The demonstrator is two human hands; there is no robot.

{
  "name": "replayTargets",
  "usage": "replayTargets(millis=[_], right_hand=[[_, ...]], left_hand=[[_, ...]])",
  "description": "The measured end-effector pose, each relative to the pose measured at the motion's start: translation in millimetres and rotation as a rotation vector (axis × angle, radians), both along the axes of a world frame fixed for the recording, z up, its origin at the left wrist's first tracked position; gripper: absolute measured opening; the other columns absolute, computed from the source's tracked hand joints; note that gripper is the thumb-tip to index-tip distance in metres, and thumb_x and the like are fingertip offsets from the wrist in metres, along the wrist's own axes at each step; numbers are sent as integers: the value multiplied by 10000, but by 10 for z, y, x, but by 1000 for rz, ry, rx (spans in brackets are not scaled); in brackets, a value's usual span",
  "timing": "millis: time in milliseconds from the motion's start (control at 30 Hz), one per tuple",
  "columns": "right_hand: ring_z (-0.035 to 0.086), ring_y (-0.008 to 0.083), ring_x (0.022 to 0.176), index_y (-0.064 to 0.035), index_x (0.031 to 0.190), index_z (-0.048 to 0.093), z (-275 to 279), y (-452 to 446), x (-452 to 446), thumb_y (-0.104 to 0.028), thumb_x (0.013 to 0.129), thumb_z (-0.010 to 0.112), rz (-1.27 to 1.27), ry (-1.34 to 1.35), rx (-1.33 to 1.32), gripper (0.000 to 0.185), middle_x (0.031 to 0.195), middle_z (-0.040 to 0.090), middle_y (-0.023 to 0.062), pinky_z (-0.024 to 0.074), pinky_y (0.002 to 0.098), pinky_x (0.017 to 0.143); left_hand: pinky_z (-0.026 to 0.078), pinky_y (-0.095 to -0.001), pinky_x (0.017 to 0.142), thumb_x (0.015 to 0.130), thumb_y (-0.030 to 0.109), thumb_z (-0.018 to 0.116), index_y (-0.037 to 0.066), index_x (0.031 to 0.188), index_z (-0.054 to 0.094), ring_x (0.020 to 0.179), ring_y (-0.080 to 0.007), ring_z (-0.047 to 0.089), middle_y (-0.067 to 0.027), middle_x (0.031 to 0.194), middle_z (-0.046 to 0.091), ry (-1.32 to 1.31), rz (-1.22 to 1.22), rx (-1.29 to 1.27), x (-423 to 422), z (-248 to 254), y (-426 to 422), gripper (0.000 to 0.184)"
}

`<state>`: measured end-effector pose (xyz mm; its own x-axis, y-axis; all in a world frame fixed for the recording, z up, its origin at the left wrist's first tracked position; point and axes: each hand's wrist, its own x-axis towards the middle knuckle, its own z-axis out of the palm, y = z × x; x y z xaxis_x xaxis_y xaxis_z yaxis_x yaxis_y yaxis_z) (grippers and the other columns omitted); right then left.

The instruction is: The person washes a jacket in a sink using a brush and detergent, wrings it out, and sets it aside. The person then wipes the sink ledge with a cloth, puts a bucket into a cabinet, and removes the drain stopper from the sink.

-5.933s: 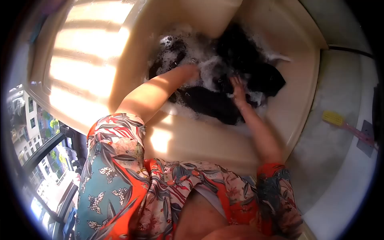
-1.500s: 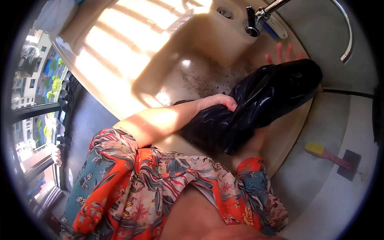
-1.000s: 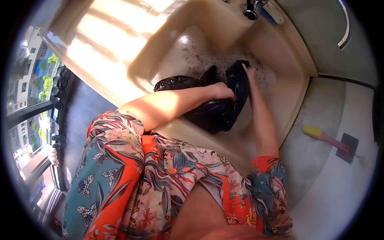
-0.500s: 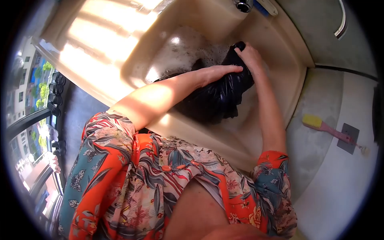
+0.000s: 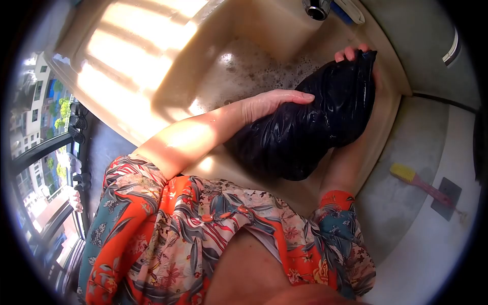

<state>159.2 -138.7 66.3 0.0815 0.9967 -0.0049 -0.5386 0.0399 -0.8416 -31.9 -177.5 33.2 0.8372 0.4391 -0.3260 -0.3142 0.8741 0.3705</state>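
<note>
the left hand (image 5: 277,103) clasps the wet dark cloth (image 5: 320,114) along its upper side and the right hand (image 5: 351,53) curls its fingers over the far end, apparently to support the weight at two points above the basin (image 5: 277,33).

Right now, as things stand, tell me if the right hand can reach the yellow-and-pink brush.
Probably not while occupied: the right hand is holding the wet dark cloth. Otherwise the way looks free; the brush lies uncovered beyond the sink's rim.
</note>
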Motion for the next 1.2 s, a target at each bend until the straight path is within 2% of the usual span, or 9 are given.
replayTargets(millis=[100, 200, 267, 367, 433, 633, 667, 767, 1200], right_hand=[[507, 151, 923, -66, 1098, 511, -5, -105, 192, -305, 862, 538, -27, -404, -255, 337, 994, 520, 61, 424, 309, 821], [475, 88, 666, -80, 916, 521, -388, -172, 276, -194, 856, 552, 4, -423, -432, 132, 715, 489, -15, 403, 212, 592], [476, 70, 660, -77, 893, 532, -756, 6, 380, -191, 864, 542, 155, -679, -253, 117, 725, 494, -25, 405, 210, 578], [488, 60, 611, -62, 852, 566, -667, 65, 290, -180, 851, 556, 174, -573, -403, 118, 702, 511, -34, 402, 214, 546], [504, 72, 597, -42, 846, 583, -712, 318, 376, -196, 841, 569, 240, -931, -449, 155, 696, 531, -31, 406, 216, 542], [589, 188, 664, 21, 875, 609, -313, 359, 57, -288, 744, 659, 188, -1569, -160, 339, 742, 630, 103, 447, 293, 610], [607, 294, 740, 13, 922, 613, -460, 507, 334, -337, 725, 652, 120, -1732, -67, 403, 804, 632, 192, 450, 358, 672], [594, 361, 832, 16, 966, 612, -507, 553, 435, -384, 728, 629, 84, -1953, -99, 466, 864, 622, 229, 448, 390, 732], [566, 391, 920, 29, 900, 625, -317, 585, 621, -366, 755, 564, -96, -2182, -316, 424, 930, 596, 255, 439, 429, 816]], left_hand=[[474, -288, 840, 801, 334, 625, 11, 1110, 545, 935, -170, 588, -114, 1019, 607, -130, -120, -15, -41, 105, -13, 454], [467, -278, 798, 712, 395, 701, -4, 1101, 530, 886, -176, 573, -105, 970, 596, -55, -67, 459, 100, 15, -58, 583], [453, -287, 781, 650, 353, 720, -16, 1032, 553, 863, -187, 560, -99, 925, 593, 100, -111, 636, 159, 17, -72, 557], [446, -292, 775, 619, 318, 699, -15, 952, 586, 864, -189, 565, -105, 913, 601, 224, -23, 764, 284, -181, -70, 484], [447, -299, 773, 563, 370, 693, -8, 889, 606, 846, -216, 574, -125, 889, 610, 386, -55, 848, 385, -319, -86, 507], [453, -329, 803, 532, 466, 664, 1, 917, 620, 902, -294, 583, -177, 952, 614, 682, -188, 1012, 369, -344, -107, 605], [453, -331, 809, 533, 472, 660, 4, 923, 623, 916, -299, 582, -181, 965, 613, 729, -208, 1039, 570, -374, 15, 610], [448, -328, 846, 550, 495, 658, 5, 963, 628, 972, -287, 577, -181, 1018, 606, 829, -285, 1053, 628, -295, 84, 642], [440, -342, 869, 573, 513, 671, -9, 1010, 619, 1031, -272, 559, -163, 1089, 589, 873, -308, 1129, 822, -185, 230, 683]])
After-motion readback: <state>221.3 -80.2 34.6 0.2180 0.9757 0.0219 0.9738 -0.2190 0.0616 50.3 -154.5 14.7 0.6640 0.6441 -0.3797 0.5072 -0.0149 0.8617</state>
